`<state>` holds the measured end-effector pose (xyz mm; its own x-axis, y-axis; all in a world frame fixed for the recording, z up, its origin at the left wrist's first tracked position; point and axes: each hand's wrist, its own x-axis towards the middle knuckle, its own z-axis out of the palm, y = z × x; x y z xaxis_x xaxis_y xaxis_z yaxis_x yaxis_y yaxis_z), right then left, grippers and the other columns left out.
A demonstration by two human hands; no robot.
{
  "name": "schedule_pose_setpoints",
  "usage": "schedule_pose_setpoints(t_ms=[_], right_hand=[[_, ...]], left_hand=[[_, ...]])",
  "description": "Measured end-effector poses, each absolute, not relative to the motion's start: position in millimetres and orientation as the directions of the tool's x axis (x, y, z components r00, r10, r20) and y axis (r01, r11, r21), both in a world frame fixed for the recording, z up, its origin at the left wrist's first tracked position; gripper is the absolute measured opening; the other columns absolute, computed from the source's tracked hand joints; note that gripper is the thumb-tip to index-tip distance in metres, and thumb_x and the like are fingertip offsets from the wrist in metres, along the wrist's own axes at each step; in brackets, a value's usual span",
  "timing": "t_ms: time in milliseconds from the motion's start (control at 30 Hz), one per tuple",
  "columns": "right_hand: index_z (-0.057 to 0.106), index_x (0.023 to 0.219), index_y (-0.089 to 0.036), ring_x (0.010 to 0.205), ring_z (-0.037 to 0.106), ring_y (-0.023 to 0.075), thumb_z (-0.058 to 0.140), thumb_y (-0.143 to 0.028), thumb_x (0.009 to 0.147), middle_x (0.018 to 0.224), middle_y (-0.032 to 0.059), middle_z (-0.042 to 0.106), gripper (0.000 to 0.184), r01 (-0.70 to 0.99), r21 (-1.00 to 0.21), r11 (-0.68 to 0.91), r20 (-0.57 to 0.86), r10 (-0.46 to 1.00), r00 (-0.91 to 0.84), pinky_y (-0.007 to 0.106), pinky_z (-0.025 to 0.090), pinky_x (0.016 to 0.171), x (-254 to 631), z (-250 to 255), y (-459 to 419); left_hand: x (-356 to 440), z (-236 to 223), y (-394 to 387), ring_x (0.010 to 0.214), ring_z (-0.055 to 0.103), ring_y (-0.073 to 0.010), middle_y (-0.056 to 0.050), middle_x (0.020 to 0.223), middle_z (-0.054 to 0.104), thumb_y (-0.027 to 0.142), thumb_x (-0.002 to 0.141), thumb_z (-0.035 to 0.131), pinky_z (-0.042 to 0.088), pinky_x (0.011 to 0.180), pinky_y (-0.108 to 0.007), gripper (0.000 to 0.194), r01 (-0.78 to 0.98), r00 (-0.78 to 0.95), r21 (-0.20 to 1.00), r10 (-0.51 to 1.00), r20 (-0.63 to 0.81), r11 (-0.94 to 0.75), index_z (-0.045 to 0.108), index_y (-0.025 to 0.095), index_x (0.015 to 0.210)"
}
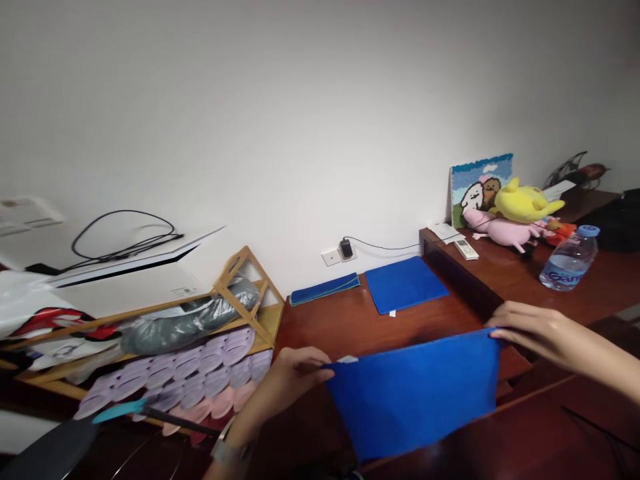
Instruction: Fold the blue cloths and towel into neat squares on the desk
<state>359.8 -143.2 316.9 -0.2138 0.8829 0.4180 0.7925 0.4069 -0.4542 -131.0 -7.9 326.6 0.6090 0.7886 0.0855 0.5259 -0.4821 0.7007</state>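
A bright blue cloth point(417, 393) hangs by its upper edge between my two hands, over the front of the brown wooden tabletop point(320, 327). My left hand point(297, 383) pinches its upper left corner, beside a small white tag. Its upper right corner is pinched in my right hand point(535, 327). Behind it, a second blue cloth point(405, 285) lies flat on the tabletop with a white tag at its near edge. To the left of that, a narrow folded dark blue cloth point(325, 289) with a green edge rests near the wall.
At right, a higher brown surface holds a water bottle point(570, 260), plush toys point(525, 203), a fluffy picture point(480, 187) and a remote control point(466, 249). A wooden rack point(273, 320) stands at left, with lilac scalloped pieces point(200, 363) on its front. A plugged-in charger point(346, 249) sits on the wall.
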Motion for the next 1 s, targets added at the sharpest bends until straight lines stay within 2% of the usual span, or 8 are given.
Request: schedule_pose_setpoints(t_ms=[133, 300, 467, 633, 733, 867, 933, 1000], right_hand=[[0.079, 0.107, -0.026, 0.094, 0.073, 0.0230, 0.052, -0.055, 0.103, 0.105, 0.0081, 0.077, 0.039, 0.759, -0.491, 0.428, 0.322, 0.898, -0.299, 0.034, 0.059, 0.084, 380.8, 306.7, -76.5], [0.079, 0.103, -0.019, 0.072, 0.071, 0.0195, 0.051, -0.056, 0.101, 0.094, 0.0093, 0.078, 0.046, 0.823, -0.445, 0.354, 0.319, 0.921, -0.224, 0.031, 0.057, 0.071, 417.6, 292.9, 34.4], [0.079, 0.104, -0.016, 0.098, 0.072, 0.0255, 0.056, -0.032, 0.099, 0.104, 0.0128, 0.079, 0.028, 0.909, -0.339, 0.243, 0.559, 0.829, -0.013, 0.037, 0.055, 0.093, 444.1, 304.3, 114.3], [0.076, 0.114, -0.014, 0.106, 0.069, 0.0260, 0.051, -0.022, 0.097, 0.115, 0.0147, 0.075, 0.031, 0.921, -0.366, 0.134, 0.663, 0.732, 0.157, 0.039, 0.052, 0.100, 453.9, 280.1, 142.3], [0.074, 0.118, -0.012, 0.110, 0.068, 0.0267, 0.045, -0.019, 0.098, 0.118, 0.0161, 0.075, 0.036, 0.925, -0.379, -0.013, 0.587, 0.770, 0.251, 0.039, 0.051, 0.101, 444.4, 230.1, 144.9], [0.070, 0.126, -0.013, 0.102, 0.073, 0.0255, 0.036, -0.015, 0.098, 0.127, 0.0183, 0.072, 0.045, 0.873, -0.377, -0.309, 0.323, 0.840, 0.437, 0.036, 0.053, 0.094, 412.6, 142.5, 139.3], [0.074, 0.122, -0.016, 0.098, 0.075, 0.0262, 0.040, -0.014, 0.093, 0.127, 0.0173, 0.074, 0.044, 0.848, -0.362, -0.388, 0.221, 0.848, 0.482, 0.036, 0.055, 0.090, 394.8, 98.7, 133.2], [0.074, 0.123, -0.017, 0.111, 0.073, 0.0300, 0.042, -0.016, 0.091, 0.133, 0.0174, 0.072, 0.045, 0.842, -0.352, -0.409, 0.185, 0.851, 0.491, 0.039, 0.055, 0.094, 380.7, 58.9, 125.8]], left_hand=[[-98.7, 307.7, 56.3, 0.084, 0.074, -0.0219, -0.005, 0.090, 0.081, 0.052, 0.081, 0.080, 0.057, 0.078, -0.030, 0.031, 0.496, 0.626, 0.742, 0.778, 0.053, -0.450, 0.079, 0.021, 0.086], [-43.7, 297.6, 148.0, 0.083, 0.075, -0.0239, -0.007, 0.086, 0.081, 0.058, 0.083, 0.074, 0.056, 0.077, -0.032, 0.039, 0.480, 0.583, 0.731, 0.799, 0.146, -0.484, 0.076, 0.019, 0.086], [3.4, 309.7, 214.4, 0.087, 0.074, -0.0235, -0.007, 0.092, 0.080, 0.050, 0.094, 0.064, 0.055, 0.081, -0.032, 0.032, 0.539, 0.437, 0.588, 0.797, 0.417, -0.603, 0.073, 0.020, 0.093], [26.4, 291.9, 235.8, 0.096, 0.072, -0.0239, -0.007, 0.102, 0.079, 0.044, 0.099, 0.061, 0.052, 0.088, -0.033, 0.026, 0.612, 0.407, 0.507, 0.792, 0.456, -0.607, 0.074, 0.023, 0.105], [35.3, 250.8, 234.1, 0.092, 0.072, -0.0222, -0.006, 0.102, 0.079, 0.041, 0.100, 0.060, 0.052, 0.085, -0.031, 0.024, 0.663, 0.443, 0.459, 0.804, 0.396, -0.592, 0.074, 0.024, 0.109], [48.8, 171.7, 215.8, 0.092, 0.074, -0.0208, -0.004, 0.101, 0.080, 0.025, 0.098, 0.061, 0.053, 0.083, -0.028, 0.016, 0.719, 0.508, 0.389, 0.818, 0.271, -0.576, 0.075, 0.025, 0.104], [53.3, 129.7, 200.1, 0.091, 0.075, -0.0214, -0.004, 0.097, 0.080, 0.017, 0.094, 0.062, 0.054, 0.083, -0.029, 0.015, 0.740, 0.528, 0.361, 0.823, 0.212, -0.568, 0.075, 0.025, 0.096], [54.1, 92.1, 183.8, 0.098, 0.075, -0.0223, -0.004, 0.100, 0.080, 0.012, 0.093, 0.060, 0.056, 0.090, -0.032, 0.020, 0.755, 0.535, 0.338, 0.826, 0.177, -0.562, 0.075, 0.024, 0.090]])
